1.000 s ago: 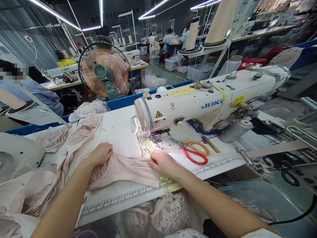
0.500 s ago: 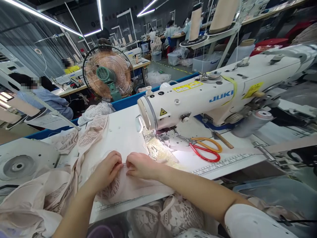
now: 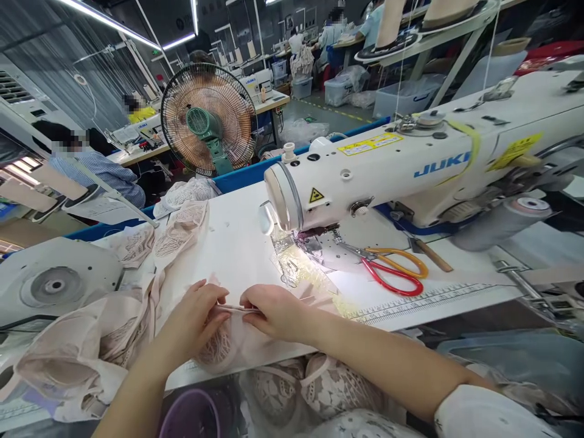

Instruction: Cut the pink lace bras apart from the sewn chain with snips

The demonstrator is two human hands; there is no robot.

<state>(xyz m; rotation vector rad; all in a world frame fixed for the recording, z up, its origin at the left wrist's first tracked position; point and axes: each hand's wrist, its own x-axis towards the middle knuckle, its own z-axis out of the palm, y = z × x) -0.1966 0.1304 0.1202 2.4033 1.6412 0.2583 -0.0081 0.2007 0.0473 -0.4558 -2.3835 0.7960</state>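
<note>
My left hand (image 3: 194, 319) and my right hand (image 3: 274, 312) pinch a folded edge of a pale pink lace garment piece (image 3: 221, 350) between them, a few centimetres apart, on the white sewing table (image 3: 228, 249). The piece lies in front and to the left of the needle area (image 3: 310, 246) of a white JUKI sewing machine (image 3: 410, 167). A crinkled clear plastic guide (image 3: 301, 274) lies just right of my right hand, under the machine's lamp.
Red and orange scissors (image 3: 392, 267) lie right of the needle. More pink lace pieces (image 3: 77, 353) are heaped at left, with others (image 3: 319, 389) below the table edge. A standing fan (image 3: 208, 121) and other seated workers (image 3: 95, 167) are behind.
My right hand drew back from the needle area to the left and met my left hand on the fabric edge. The fabric came with it, away from the presser foot.
</note>
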